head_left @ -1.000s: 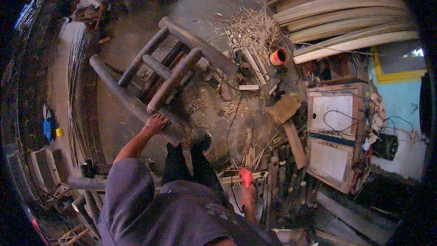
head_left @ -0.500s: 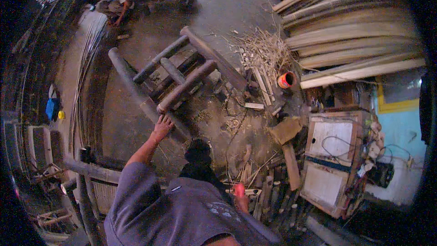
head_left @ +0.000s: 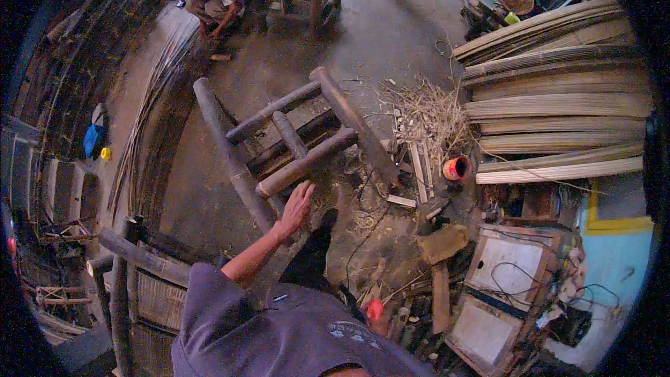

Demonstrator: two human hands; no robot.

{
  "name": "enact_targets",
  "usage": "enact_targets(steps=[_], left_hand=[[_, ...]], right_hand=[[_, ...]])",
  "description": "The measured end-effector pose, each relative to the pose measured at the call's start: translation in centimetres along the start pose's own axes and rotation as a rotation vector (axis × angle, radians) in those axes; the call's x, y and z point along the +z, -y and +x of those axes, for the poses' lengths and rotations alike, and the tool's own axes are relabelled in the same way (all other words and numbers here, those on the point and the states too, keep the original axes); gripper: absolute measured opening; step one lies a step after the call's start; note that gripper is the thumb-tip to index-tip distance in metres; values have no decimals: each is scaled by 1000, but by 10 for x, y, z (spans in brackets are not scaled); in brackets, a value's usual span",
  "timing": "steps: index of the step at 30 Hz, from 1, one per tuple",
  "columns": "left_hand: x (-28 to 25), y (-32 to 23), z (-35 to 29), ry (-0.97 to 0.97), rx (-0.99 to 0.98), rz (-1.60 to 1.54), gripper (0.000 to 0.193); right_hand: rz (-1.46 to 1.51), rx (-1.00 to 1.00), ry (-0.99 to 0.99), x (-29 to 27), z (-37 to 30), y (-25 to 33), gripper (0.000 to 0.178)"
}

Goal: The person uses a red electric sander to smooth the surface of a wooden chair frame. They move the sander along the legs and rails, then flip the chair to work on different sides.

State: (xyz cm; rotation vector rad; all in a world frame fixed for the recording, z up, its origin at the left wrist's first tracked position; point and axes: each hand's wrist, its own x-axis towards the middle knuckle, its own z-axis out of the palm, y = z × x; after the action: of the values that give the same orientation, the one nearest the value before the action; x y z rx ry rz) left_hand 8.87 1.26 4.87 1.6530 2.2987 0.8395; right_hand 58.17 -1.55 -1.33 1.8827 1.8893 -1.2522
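Note:
A dark bamboo frame of thick poles, with crossrails and a short middle piece, lies tilted on the floor in front of me. My left hand is stretched out, fingers extended, just below the frame's near rail; whether the fingertips touch it I cannot tell. Low beside my body, a bright red object shows at my right side. My right hand is almost wholly hidden by my shirt, where it holds this red object. The kind of object cannot be made out.
Wood shavings and an orange can lie to the right, by stacked bamboo strips. A wooden cabinet stands at right, a bamboo piece at left. Another person crouches at far left beside long thin strips.
My left hand has shifted right, from the frame's left corner to below its near rail. The view has tilted up, showing more of the far floor. The red object stays at my right side.

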Motion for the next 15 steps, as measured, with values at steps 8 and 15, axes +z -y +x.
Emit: enact_targets(steps=[8,15], left_hand=[[69,60,123,-15,-117,560,60],[87,95,141,42,-218,346,71]], right_hand=[[-26,-6,-16,-46,11,-9,21],[-11,-80,-36,-59,10,-20,21]])
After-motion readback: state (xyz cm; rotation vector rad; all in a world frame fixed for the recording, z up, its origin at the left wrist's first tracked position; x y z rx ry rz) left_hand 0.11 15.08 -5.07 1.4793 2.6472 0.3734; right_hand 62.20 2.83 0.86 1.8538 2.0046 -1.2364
